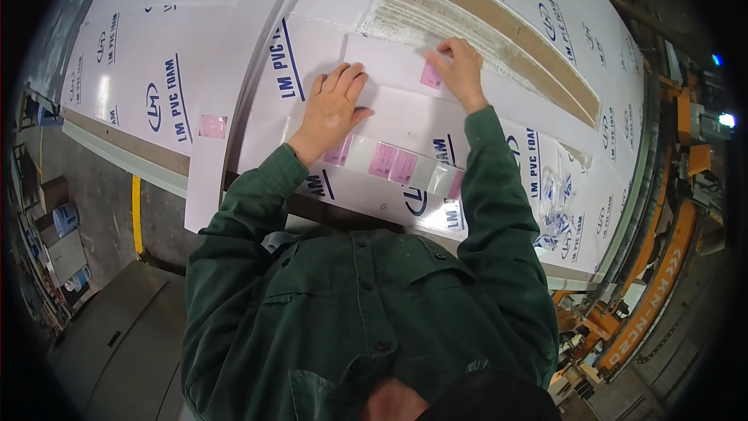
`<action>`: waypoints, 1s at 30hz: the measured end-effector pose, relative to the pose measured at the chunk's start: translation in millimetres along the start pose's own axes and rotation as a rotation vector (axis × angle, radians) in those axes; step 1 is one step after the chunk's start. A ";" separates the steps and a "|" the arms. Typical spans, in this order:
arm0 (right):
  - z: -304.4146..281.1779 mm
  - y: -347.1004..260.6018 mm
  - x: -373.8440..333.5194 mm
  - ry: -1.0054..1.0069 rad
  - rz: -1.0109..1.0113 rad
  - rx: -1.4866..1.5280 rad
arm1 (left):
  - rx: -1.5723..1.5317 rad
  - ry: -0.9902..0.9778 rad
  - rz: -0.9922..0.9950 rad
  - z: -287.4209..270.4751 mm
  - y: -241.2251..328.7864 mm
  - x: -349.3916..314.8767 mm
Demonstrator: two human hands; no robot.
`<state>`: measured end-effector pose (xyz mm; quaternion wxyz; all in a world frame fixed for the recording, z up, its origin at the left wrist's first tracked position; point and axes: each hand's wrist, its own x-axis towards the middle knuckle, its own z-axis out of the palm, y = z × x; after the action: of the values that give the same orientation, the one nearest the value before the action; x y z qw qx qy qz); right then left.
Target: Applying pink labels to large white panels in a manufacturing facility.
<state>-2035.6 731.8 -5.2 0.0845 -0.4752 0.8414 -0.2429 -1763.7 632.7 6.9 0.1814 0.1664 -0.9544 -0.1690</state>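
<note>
My left hand (331,105) lies palm down with its fingers stretched out, at the left end of a narrow white strip (382,54). Bent fingers of my right hand (461,70) meet at the upper edge of a pink label (431,75), which lies against that strip; the fingertips are slightly blurred. Closer to my body, a backing strip (360,152) carries several more pink labels (382,160). My left wrist partly covers its left end, and my right sleeve is beside its right end.
Large white film-covered boards (261,121) with blue print spread around my hands. Beyond them lies a brown and whitish rough panel (467,0). Crumpled clear film (553,203) rests at right. Another pink label (213,126) sits on a long white strip at left. Orange machinery (654,281) stands right.
</note>
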 end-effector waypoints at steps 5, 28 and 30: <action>-29.4 -10.9 -39.2 -0.040 -0.379 -0.140 | -0.048 0.026 0.084 -6.9 -25.0 20.8; -59.3 9.4 11.5 -0.616 0.053 0.462 | -1.339 -0.141 -0.564 -6.8 -32.4 16.2; -46.4 7.8 2.8 -0.511 -0.093 0.345 | -1.331 -0.101 -0.634 2.0 -26.4 5.1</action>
<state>-2060.4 748.1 31.5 0.3617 -0.5375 0.7166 -0.2583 -1762.2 607.9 -3.5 0.1425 0.2810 -0.5632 -0.7639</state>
